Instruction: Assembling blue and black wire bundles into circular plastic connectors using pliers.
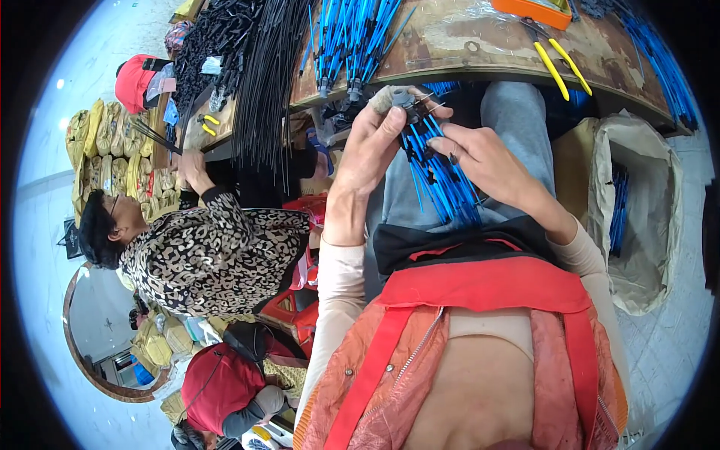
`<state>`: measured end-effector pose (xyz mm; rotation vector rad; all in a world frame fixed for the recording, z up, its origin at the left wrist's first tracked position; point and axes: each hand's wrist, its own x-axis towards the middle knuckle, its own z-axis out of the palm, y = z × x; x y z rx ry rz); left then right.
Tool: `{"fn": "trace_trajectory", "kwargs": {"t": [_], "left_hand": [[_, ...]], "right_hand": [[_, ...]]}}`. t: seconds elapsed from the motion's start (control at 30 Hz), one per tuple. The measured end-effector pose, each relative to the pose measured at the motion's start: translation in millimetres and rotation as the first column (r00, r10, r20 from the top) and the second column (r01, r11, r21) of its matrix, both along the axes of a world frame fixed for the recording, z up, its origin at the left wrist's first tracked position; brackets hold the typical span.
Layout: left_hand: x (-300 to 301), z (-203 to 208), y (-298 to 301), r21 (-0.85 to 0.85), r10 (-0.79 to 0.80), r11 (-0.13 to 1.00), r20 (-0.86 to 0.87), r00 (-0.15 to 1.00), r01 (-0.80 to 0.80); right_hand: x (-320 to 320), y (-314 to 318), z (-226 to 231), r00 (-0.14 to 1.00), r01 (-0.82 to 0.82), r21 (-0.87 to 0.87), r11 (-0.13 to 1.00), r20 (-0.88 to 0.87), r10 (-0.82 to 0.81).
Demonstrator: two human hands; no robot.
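Note:
Over my lap is what looks like an umbrella frame (442, 176), a bundle of thin blue ribs with black joints and a grey round hub at its top end. My left hand (366, 146) is closed round the hub end, with a beige, fuzzy wrapping on one finger. Thin pale wire ends stick out beside the hub. My right hand (487, 159) pinches at the ribs just below the hub, fingers bent inward. Whether a small part sits between the right fingertips is too small to tell. The ribs' loose ends fan out towards my waist.
On the wooden table (465, 49) lie blue rib bundles (352, 41), long black rods (270, 82), yellow-handled pliers (562, 67) and an orange tray (536, 10). A lined bin (637, 225) with blue ribs stands to my right. A co-worker (210, 247) in a patterned top sits left.

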<state>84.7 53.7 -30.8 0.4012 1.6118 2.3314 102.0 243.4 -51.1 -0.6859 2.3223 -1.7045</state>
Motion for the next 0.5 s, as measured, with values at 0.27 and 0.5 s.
{"fn": "trace_trajectory", "kwargs": {"t": [0.27,0.5], "left_hand": [[51,-12,37,-0.344,0.120,0.924,-0.161,0.980,-0.170],[60,-14,27,-0.550,0.233,0.764,-0.253,0.939,-0.337]], "right_hand": [[46,17,-20,0.996,0.080,0.014,0.997,0.045,-0.081],[50,4,-22,0.986,0.074,-0.035,0.997,0.151,-0.068]]}}
